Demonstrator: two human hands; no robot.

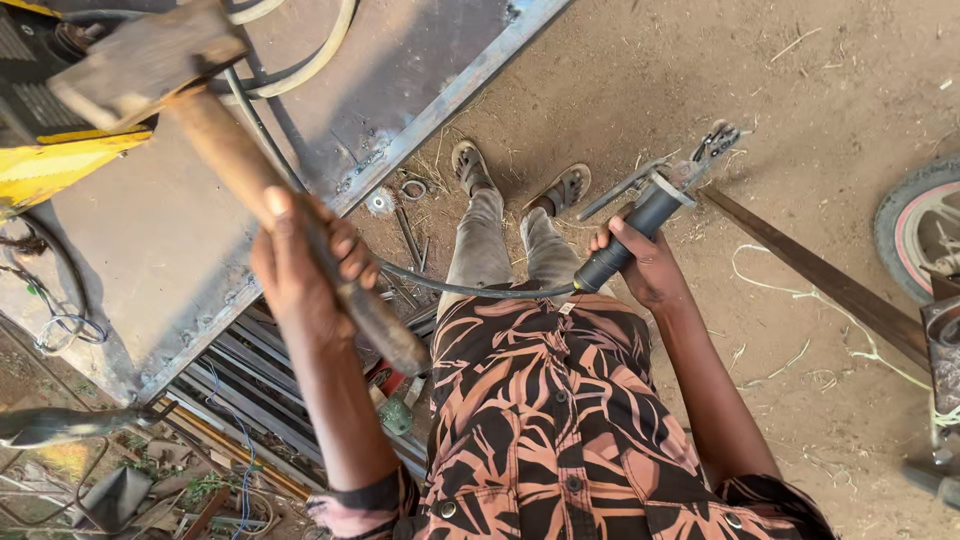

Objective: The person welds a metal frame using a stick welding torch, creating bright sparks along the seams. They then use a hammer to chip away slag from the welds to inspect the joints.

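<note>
My left hand [305,265] grips the wooden handle of a heavy hammer [150,60], whose blocky head is raised at the upper left over a steel sheet [400,70]. My right hand [640,265] is closed around the black grip of a welding electrode holder [650,205]; its metal jaws point up and right over the dirt. A black cable [460,290] runs from the holder across my legs. My feet in sandals stand on the ground beside the sheet's edge.
A yellow welding machine [50,165] sits at the far left on the sheet. Steel bars are stacked below the sheet [250,390]. A long angle iron [830,285] lies on the dirt at right, near a wheel [925,225]. Small metal rings and scraps lie by my feet.
</note>
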